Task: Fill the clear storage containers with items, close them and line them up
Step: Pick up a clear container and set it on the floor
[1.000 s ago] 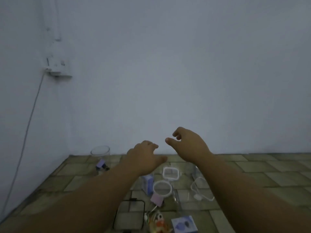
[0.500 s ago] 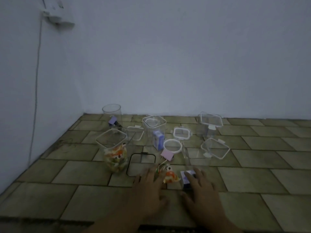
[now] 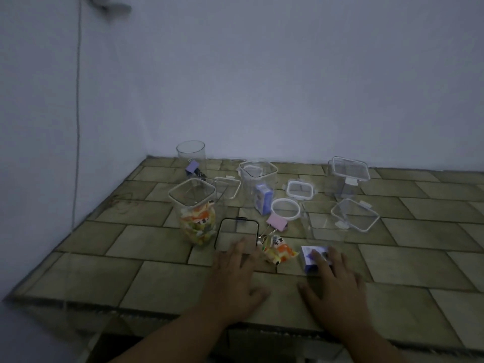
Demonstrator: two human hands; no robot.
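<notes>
Several clear containers stand on a tiled surface. A square jar [image 3: 195, 213] at the left holds colourful packets. A taller open jar [image 3: 258, 179] contains a blue box. A round jar [image 3: 190, 153] stands at the back, and a lidded container [image 3: 347, 174] at the right. Loose lids lie about: a black-rimmed lid [image 3: 237, 231], a round white lid [image 3: 285, 209], a small square lid [image 3: 300, 189]. My left hand [image 3: 235, 276] lies flat, fingertips on the black-rimmed lid. My right hand [image 3: 332, 279] rests flat with fingers on a small blue box [image 3: 313, 254]. An orange snack packet [image 3: 279, 250] lies between them.
A pink binder clip [image 3: 277, 221] lies by the round lid, and a purple clip [image 3: 192, 167] sits near the round jar. Another clear lid [image 3: 355, 214] leans at the right. The wall is close behind; a cable [image 3: 77, 100] hangs at the left. The surface's front edge runs under my wrists.
The view has tipped down from the wall to the surface. Both hands dropped from mid-air and now rest flat near the front edge, a little nearer the lid and box.
</notes>
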